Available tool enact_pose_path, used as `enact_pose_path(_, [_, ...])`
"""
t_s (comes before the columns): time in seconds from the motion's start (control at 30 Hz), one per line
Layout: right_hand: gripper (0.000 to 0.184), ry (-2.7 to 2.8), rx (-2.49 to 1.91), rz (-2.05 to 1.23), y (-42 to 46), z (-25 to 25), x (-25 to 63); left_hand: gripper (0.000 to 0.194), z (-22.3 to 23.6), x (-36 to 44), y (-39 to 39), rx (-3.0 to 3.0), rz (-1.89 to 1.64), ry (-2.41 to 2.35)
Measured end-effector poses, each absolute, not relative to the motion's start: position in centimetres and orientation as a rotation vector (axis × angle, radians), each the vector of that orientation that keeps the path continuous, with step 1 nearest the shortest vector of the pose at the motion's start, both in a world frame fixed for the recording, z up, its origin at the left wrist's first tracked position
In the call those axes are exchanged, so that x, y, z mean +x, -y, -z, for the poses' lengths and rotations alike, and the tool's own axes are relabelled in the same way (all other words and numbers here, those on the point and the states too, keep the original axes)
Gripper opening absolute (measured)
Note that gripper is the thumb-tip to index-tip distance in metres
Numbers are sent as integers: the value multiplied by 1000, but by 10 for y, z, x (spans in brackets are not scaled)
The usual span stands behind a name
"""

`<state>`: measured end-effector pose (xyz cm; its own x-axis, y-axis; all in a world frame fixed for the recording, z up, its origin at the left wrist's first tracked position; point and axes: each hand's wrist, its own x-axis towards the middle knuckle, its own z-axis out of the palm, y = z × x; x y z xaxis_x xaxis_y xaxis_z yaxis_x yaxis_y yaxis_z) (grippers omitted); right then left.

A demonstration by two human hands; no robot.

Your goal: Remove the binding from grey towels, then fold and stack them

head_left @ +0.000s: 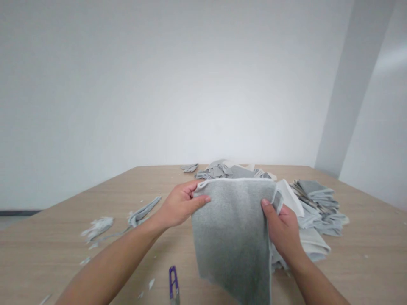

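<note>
A grey cloth [233, 237] with a pale stitched edge hangs between my two hands above the table. My left hand [182, 203] pinches its upper left corner, thumb in front and fingers behind. On the other side, my right hand [282, 224] grips the cloth's right edge just below the upper corner, where a folded bit of edging shows. The lower part of the cloth drops toward the bottom of the view. Purple thread snips [173, 284] lie on the table, left of the cloth and apart from both hands.
Stacked grey and white cloths [321, 207] lie to the right, partly behind my right hand. A heap of grey and cream pieces [222, 169] sits at the table's far side. Fabric strips [143, 212], a frayed tuft [98, 226] and small scraps lie left on the wooden table [121, 186].
</note>
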<state>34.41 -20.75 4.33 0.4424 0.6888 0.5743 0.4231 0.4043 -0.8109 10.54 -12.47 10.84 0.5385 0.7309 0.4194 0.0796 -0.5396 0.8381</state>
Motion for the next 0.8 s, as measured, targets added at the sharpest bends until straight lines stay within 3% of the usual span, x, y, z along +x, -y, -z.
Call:
enact_pose_path(0.4, [46, 1313, -1135, -433, 182, -47, 326, 24, -85, 93, 116, 1919, -1640, -910])
enact_pose_path(0.63, [41, 1384, -1154, -362, 178, -52, 311, 24, -97, 90, 122, 2051, -1691, -1088])
enact_pose_path(0.8, [45, 1291, -1127, -468, 170, -50, 304, 27, -100, 84, 118, 2168, -1475, -1127])
